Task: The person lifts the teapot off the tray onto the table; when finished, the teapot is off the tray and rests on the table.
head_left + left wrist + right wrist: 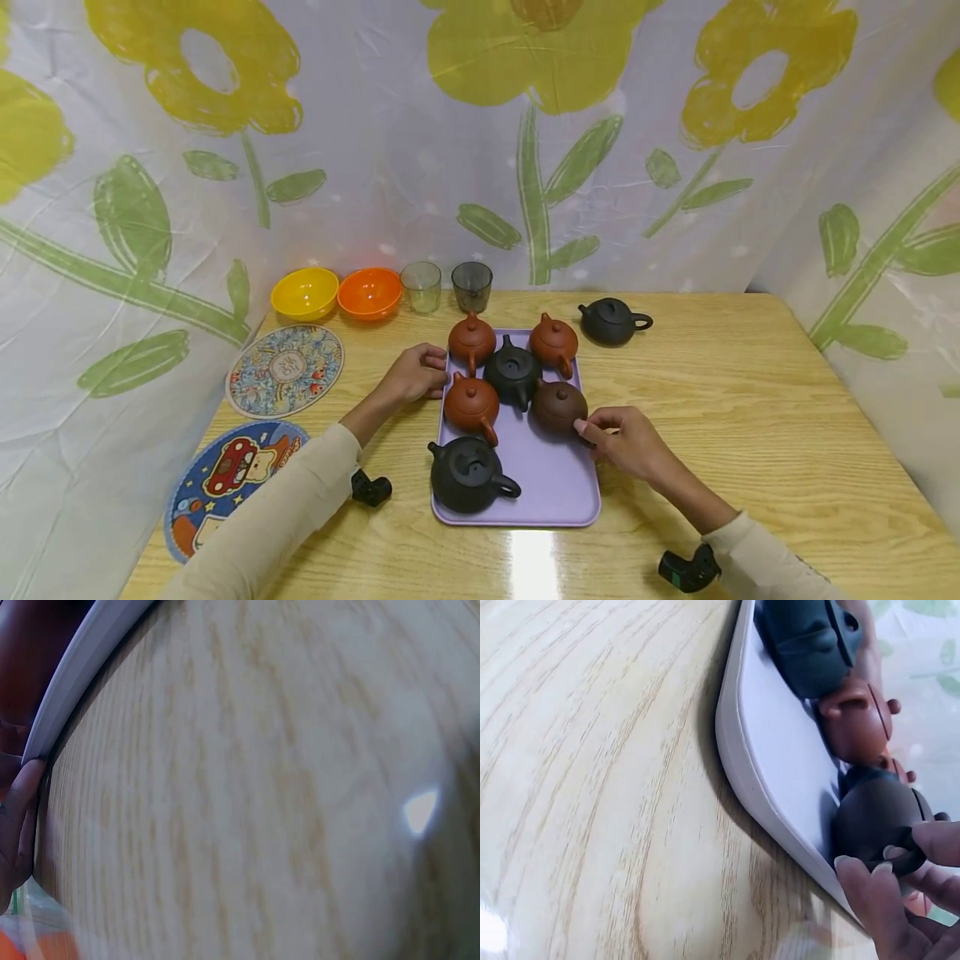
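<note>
While I watch from the head view, my left hand (pixel 414 375) rests with curled fingers on the left rim of the lilac plastic tray (pixel 555 483) on the wooden surface (pixel 750 417); my right hand (pixel 626 440) pinches the dark brown clay teapot (pixel 558 406) standing on the tray's right side. At the left wrist, fingers (pixel 19 825) touch the tray's edge (pixel 82 667). At the right wrist, fingertips (pixel 870 892) grip that teapot's handle (pixel 900 859).

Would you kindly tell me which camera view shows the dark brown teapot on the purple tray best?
The head view: the dark brown teapot shows whole, the right hand touching it. The right wrist view shows only its blurred side at the fingertips. The left wrist view misses it.
</note>
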A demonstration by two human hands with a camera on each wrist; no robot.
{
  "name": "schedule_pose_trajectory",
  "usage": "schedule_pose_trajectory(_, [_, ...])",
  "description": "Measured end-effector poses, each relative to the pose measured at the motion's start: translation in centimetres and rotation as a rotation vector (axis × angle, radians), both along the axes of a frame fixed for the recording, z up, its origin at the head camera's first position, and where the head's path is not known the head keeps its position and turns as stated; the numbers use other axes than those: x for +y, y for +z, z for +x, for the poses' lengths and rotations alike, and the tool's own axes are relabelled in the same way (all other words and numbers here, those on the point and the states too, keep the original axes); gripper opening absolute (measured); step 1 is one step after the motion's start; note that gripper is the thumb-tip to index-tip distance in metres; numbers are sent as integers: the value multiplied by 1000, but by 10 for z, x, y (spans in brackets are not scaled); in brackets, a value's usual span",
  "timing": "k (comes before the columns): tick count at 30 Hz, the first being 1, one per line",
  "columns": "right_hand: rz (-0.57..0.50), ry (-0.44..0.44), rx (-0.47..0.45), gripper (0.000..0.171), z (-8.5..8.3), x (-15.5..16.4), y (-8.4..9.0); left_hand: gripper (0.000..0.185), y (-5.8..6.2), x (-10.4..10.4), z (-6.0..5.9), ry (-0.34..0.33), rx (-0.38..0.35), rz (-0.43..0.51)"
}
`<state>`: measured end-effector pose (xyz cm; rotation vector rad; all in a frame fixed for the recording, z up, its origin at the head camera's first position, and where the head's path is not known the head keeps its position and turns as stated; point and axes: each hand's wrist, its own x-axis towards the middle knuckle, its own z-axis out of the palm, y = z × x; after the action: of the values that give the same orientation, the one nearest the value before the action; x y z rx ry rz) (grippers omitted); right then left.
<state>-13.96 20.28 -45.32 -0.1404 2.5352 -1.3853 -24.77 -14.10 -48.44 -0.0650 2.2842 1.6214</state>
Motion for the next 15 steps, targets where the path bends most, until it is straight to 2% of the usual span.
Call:
schedule_pose_trajectory(7, [-82, -13, -68, 27, 1, 3, 4, 48, -1, -1, 0, -8, 3, 11])
schedule_pose_trajectory(15, [-119, -12, -71, 29, -1, 11, 12, 46, -1, -1, 0, -3, 2, 4])
